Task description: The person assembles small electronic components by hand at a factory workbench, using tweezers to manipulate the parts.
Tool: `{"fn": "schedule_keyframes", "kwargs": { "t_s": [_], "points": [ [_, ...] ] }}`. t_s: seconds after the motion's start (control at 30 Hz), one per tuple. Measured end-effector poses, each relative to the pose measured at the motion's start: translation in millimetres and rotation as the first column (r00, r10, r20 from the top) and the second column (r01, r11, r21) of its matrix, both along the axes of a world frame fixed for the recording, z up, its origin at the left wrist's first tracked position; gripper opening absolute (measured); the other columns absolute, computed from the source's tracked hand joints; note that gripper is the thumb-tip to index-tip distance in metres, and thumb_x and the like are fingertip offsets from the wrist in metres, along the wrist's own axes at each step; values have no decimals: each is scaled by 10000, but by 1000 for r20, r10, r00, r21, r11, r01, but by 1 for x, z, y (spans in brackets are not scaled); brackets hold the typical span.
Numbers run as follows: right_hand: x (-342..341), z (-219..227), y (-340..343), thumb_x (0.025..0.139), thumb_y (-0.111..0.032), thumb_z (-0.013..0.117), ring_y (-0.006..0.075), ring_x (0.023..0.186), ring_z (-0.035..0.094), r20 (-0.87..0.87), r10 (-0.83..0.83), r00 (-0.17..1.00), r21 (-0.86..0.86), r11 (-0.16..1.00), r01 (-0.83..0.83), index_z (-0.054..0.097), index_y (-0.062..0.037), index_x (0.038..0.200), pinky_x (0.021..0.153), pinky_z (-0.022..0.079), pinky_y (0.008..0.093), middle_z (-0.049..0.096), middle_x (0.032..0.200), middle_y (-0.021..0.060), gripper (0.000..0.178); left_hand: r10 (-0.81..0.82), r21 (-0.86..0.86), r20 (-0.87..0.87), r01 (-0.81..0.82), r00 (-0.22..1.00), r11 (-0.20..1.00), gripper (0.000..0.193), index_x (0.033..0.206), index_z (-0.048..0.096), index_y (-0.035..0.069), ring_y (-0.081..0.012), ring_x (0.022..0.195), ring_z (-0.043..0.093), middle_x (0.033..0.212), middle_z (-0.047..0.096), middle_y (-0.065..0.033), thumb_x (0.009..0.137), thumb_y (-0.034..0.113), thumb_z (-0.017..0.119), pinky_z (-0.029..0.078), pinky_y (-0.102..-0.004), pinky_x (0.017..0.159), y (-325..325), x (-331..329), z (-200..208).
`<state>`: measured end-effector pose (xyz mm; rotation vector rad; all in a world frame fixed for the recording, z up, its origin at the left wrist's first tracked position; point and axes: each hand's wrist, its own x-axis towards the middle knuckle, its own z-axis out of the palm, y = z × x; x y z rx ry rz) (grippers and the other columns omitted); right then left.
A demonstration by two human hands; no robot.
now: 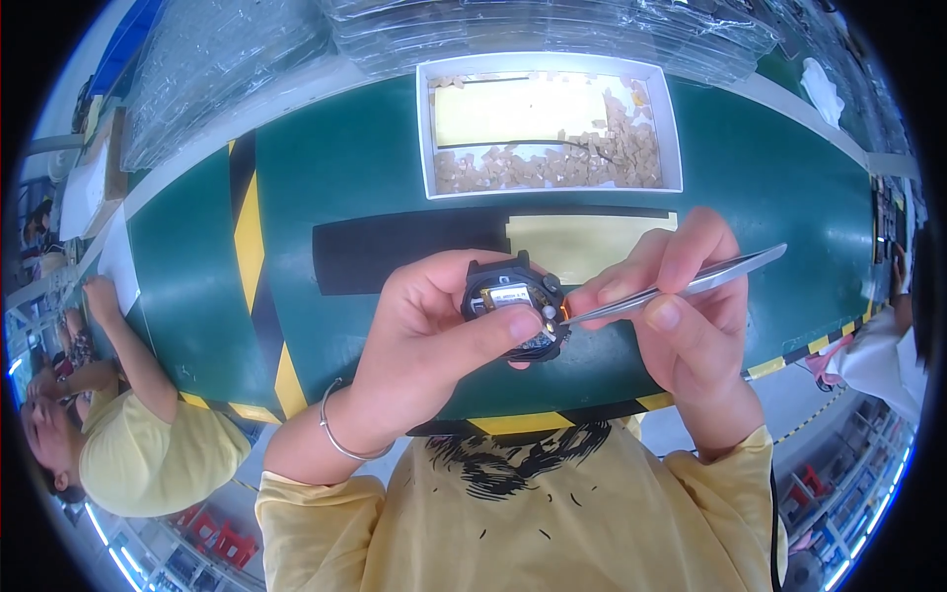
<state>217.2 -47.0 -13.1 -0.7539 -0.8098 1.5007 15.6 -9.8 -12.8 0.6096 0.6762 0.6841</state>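
Note:
My left hand (424,335) is closed round a black watch case (499,271) with its inside exposed, the thumb pressed over the inner parts. Within the case I see a pale label, small metal parts and a bit of orange at the right edge. In my right hand (691,326) is a pair of metal tweezers (725,271), pinched between thumb and fingers. The tips of the tweezers reach the right side of the case, close to the orange bit. Whether they grip anything there is too small to tell.
Beyond my hands stands a white box (429,163) with many small tan pieces and a yellow sheet. A black strip (395,247) and a pale yellow sheet (552,242) lie on the green table (335,178). Clear plastic trays (552,30) line the back. Another person (148,444) sits at left.

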Motion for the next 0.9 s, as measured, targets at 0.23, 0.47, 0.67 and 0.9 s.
{"fn": "schedule_keyframes", "kwargs": {
  "t_s": [0.23, 0.47, 0.67, 0.9],
  "points": [
    [-4, 0, -4, 887, -72, 594, 340, 940, 664, 106, -43, 993, 88, 996, 34, 418, -76, 900, 823, 565, 422, 626, 907, 174, 176, 7, 55, -106, -2, 994, 999, 231, 1028, 600, -6, -236, 785, 673, 925, 645, -114, 847, 125, 657, 514, -289, 609, -2, 2, -2],
    [2, -2, -7, 836, 24, 611, 358, 1004, 635, 336, -63, 940, 343, 937, -60, 464, -60, 956, 871, 537, 447, 610, 994, 180, 208, 21, 25, 43, -23, 999, 999, 241, 1103, 596, -21, -120, 796, 621, 965, 665, -95, 866, -5, 639, 526, -251, 672, -1, 0, -8],
    [-1, 4, -10, 804, 74, 613, 382, 990, 635, 515, -152, 843, 420, 903, -94, 497, -75, 960, 842, 550, 441, 599, 1019, 198, 245, 64, 9, 33, -65, 997, 998, 235, 1098, 597, -15, -120, 794, 615, 968, 658, -91, 866, -8, 635, 524, -251, 663, -1, 4, -7],
    [-5, 3, -9, 749, 156, 622, 398, 975, 638, 619, -255, 742, 537, 828, -163, 496, -76, 977, 786, 575, 429, 586, 1052, 201, 349, 92, -16, 27, -91, 995, 996, 223, 1099, 572, -16, -132, 789, 620, 974, 652, -100, 878, -19, 600, 533, -259, 647, -1, 4, -5]
  ]
}}
